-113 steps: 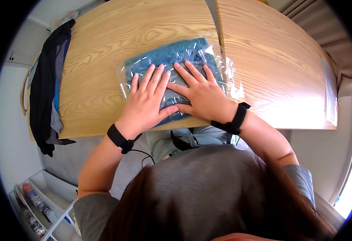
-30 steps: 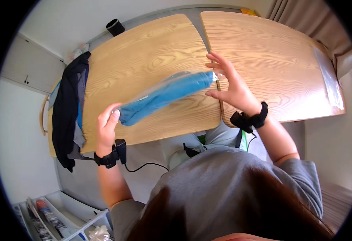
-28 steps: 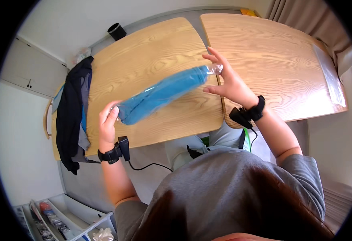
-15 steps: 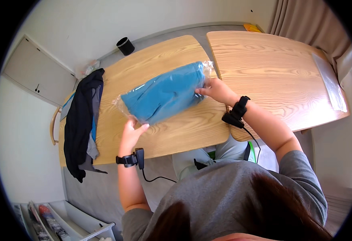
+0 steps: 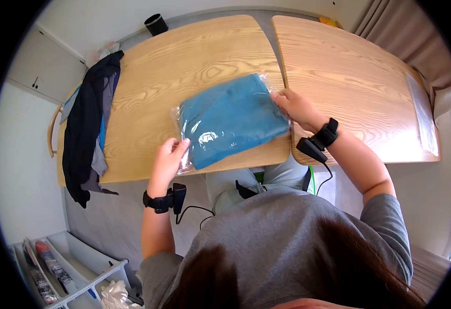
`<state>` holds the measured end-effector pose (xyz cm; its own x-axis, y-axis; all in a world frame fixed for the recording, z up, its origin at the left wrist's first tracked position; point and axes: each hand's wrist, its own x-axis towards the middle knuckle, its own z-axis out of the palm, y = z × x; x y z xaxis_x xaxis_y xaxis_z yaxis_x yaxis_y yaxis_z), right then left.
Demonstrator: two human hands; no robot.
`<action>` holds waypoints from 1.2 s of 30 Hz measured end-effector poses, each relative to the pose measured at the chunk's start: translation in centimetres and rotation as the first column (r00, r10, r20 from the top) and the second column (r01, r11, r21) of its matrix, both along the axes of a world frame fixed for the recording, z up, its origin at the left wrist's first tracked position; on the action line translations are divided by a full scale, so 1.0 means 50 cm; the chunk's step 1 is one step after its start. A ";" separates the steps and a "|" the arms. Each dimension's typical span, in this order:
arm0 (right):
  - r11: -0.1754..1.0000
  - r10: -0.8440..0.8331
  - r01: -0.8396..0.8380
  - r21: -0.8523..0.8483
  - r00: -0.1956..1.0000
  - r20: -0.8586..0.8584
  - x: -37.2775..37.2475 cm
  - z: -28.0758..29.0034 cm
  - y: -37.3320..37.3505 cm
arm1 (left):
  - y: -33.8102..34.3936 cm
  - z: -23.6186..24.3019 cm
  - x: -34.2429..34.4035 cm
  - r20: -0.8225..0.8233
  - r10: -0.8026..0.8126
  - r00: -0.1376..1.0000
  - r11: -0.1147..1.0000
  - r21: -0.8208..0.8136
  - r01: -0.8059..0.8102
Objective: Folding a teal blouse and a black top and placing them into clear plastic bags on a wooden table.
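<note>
A folded teal-blue garment in a clear plastic bag (image 5: 230,118) lies flat across the left tabletop (image 5: 189,56), close to the gap between the two tops. My left hand (image 5: 169,157) grips the bag's lower left corner, thumb on top and fingers closed around the loose plastic edge. My right hand (image 5: 300,108) pinches the bag at its right end, thumb over the plastic. Black straps with small dark devices and cables are on both my wrists.
Dark, grey and blue garments (image 5: 84,126) hang over the table's left end. A clear plastic sheet (image 5: 422,116) lies along the right tabletop's edge. A black bin (image 5: 156,23) stands behind the tables. At lower left is a white divided container (image 5: 84,257) with wrapped items.
The bag was tilted and held edgewise about a second ago. It has turned broad side up and come down onto the table, with both hands shifting along with it.
</note>
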<state>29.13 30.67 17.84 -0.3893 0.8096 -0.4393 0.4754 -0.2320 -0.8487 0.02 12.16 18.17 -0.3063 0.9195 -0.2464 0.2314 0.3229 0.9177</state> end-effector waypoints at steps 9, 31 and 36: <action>0.292 0.330 -0.473 0.831 0.866 0.376 -0.031 0.034 -0.116 | 0.012 0.081 0.017 -0.738 -0.069 0.672 0.868 0.288 0.405; 0.070 0.714 -0.849 0.524 0.410 0.568 -0.126 -0.044 -0.029 | 0.141 0.001 0.026 -0.717 -0.631 0.296 0.617 -0.231 0.753; 0.076 0.720 -0.861 0.502 0.396 0.570 -0.130 -0.041 -0.024 | 0.146 0.000 0.025 -0.698 -0.646 0.310 0.608 -0.225 0.761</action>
